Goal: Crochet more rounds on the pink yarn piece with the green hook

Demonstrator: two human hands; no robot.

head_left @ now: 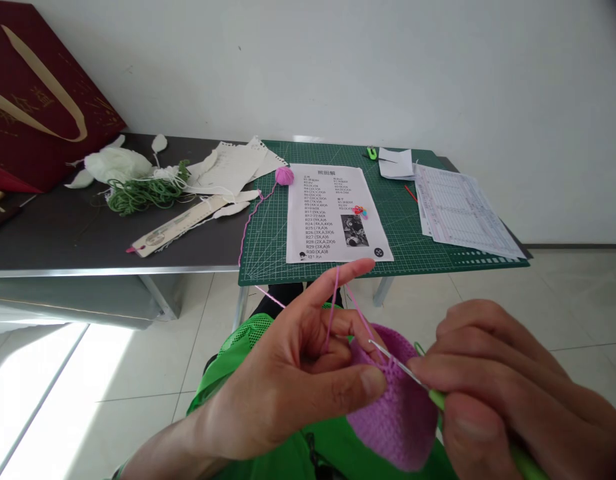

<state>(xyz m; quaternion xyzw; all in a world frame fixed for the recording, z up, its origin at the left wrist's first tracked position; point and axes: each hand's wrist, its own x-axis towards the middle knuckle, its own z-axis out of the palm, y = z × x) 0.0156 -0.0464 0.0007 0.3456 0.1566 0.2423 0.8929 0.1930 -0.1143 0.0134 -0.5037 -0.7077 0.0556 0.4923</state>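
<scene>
Starts at far left with a dark red bag (pixel 43 57) with cream ribbon handles, on the dark table (pixel 83 243). Shows next a bundle of white yarn (pixel 118 163), just behind a skein of green yarn (pixel 145 197), then a long printed card strip (pixel 181 225) and some loose white papers (pixel 233 167). Continues to a small ball of pink yarn (pixel 285 175) at the left edge of the green cutting mat (pixel 268 233), with a strand trailing down over the front edge toward the left hand (pixel 298 387). Pinches the pink crocheted piece (pixel 398 427) there between left thumb and bent fingers, low in front of the table, above a green garment (pixel 243 367); holds the left index finger out straight, with pink yarn over it. Shows beyond that hand a printed pattern sheet (pixel 315 220) flat on the mat, bearing a few small coloured bits (pixel 359 211). Grips the crochet hook (pixel 408 372) between right thumb and fingers, right hand (pixel 513 393) closed round the green handle, hook tip at the yarn by the piece's upper edge. Cannot tell whether caught on a loop. Ends with printed sheets (pixel 463 213) across the mat's right part.
</scene>
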